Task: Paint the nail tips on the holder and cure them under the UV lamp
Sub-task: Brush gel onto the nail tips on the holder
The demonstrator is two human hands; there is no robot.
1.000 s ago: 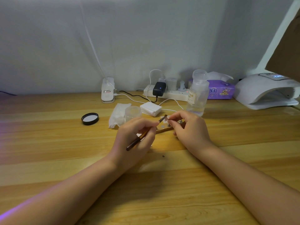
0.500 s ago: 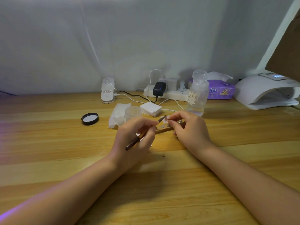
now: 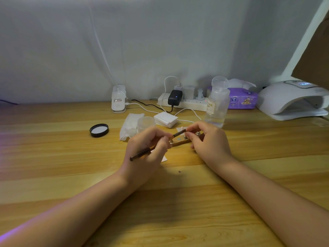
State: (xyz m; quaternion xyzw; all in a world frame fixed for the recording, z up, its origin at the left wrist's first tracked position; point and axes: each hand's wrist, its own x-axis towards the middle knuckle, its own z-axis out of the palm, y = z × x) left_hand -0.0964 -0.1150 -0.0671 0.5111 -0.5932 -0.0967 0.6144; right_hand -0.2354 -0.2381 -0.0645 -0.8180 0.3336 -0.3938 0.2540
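Left hand grip pinches slim dark brush; right hand grip pinches wooden holder, metal studs.

Pale grey-white wall behind, flat and unadorned, dimly and evenly lit. A thin white stem rises up it from a white clip base at the table's back edge. Long wooden table of light planks with visible grain, running the full width. Faint violet glow on the tabletop at the far left edge. A brown cardboard-coloured panel cuts in at the upper right corner.
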